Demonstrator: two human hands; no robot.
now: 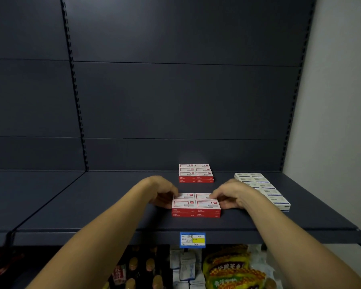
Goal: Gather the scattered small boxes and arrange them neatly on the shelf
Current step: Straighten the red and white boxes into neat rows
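A block of small red and white boxes point(196, 206), two wide and stacked in layers, sits near the middle of the dark shelf point(104, 209). My left hand point(162, 192) grips the block's left side, fingers curled over its top edge. My right hand point(231, 195) grips its right side the same way. Farther back, against the shelf's rear panel, stands a second tidy block of red boxes point(196, 173). To the right lies a row of white boxes with blue stripes point(263, 189), running from back to front.
A blue and yellow price tag point(192, 239) hangs on the shelf's front lip. Below it are bottles point(133, 265), white packets point(186, 265) and yellow snack bags point(229, 268). A pale wall point(331, 101) borders the shelf on the right.
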